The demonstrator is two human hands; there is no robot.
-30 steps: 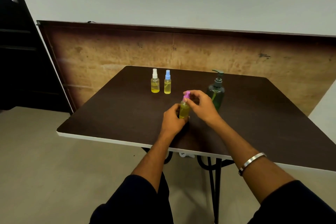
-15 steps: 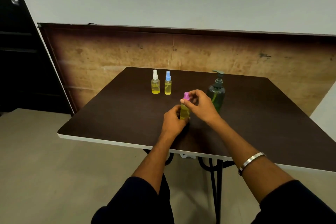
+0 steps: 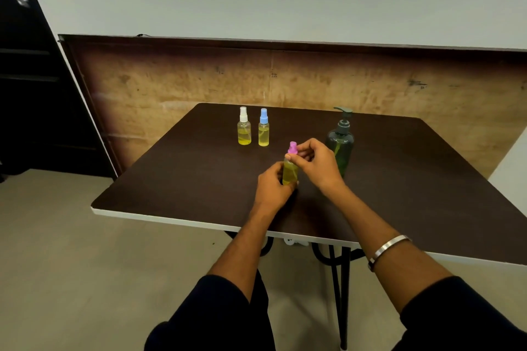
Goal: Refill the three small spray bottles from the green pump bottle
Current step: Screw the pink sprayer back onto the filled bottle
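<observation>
— Where is the pink-capped spray bottle [image 3: 290, 171]?
— Upright near the desk's [image 3: 185, 179] middle; the left hand [image 3: 272, 186] grips its body, the right hand [image 3: 316, 162] pinches its cap.
— The others?
— White-capped bottle [image 3: 244, 131] and blue-capped bottle [image 3: 263, 132] stand farther back (side by side); the green pump bottle [image 3: 340, 142] stands just right of the hands.

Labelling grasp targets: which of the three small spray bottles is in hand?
The pink-capped spray bottle: the left hand grips its body and the right hand pinches its cap. The white-capped bottle and blue-capped bottle stand untouched farther back.
</observation>
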